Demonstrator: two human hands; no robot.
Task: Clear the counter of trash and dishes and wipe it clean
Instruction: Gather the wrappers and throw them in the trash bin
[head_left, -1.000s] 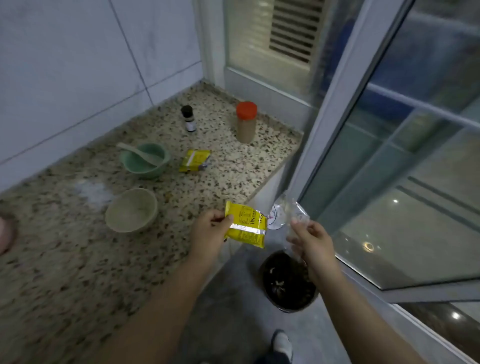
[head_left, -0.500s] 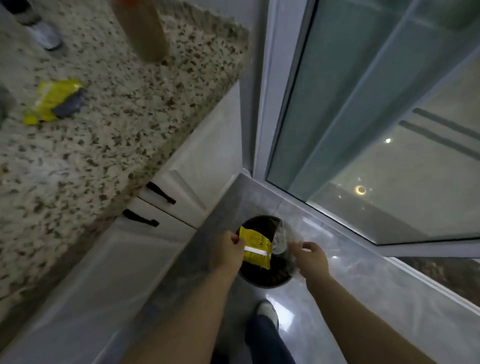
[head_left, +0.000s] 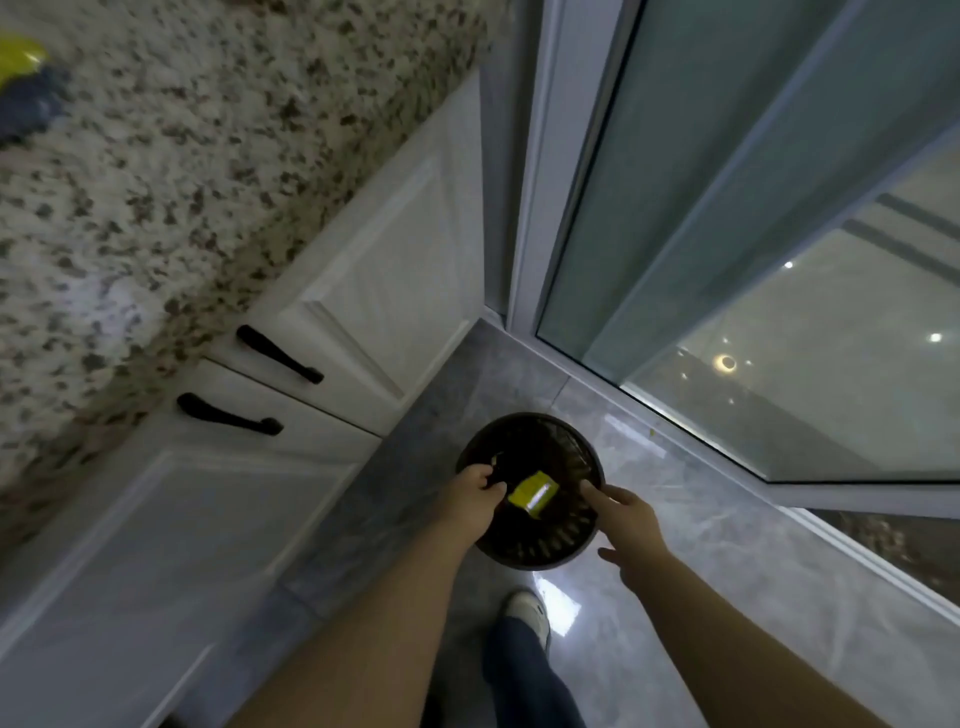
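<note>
A round black trash bin (head_left: 543, 563) stands on the grey floor by the cabinet corner. A yellow packet (head_left: 533, 494) lies tilted inside it, just off the fingertips of my left hand (head_left: 470, 503), whose fingers are loosely curled over the bin's left rim and hold nothing. Over the bin's right rim, my right hand (head_left: 626, 530) hovers with fingers spread and empty. The clear plastic wrapper is not visible. A second yellow packet (head_left: 15, 54) lies blurred at the far left of the speckled granite counter (head_left: 208, 156).
White cabinet doors (head_left: 374, 280) with black handles (head_left: 278, 354) run under the counter to the left of the bin. A glass sliding door (head_left: 727, 218) and its frame stand to the right. My shoe (head_left: 527, 609) is just behind the bin.
My hands went down from counter height to the bin. The yellow packet left my left hand and now sits in the bin. The clear wrapper is gone from my right hand.
</note>
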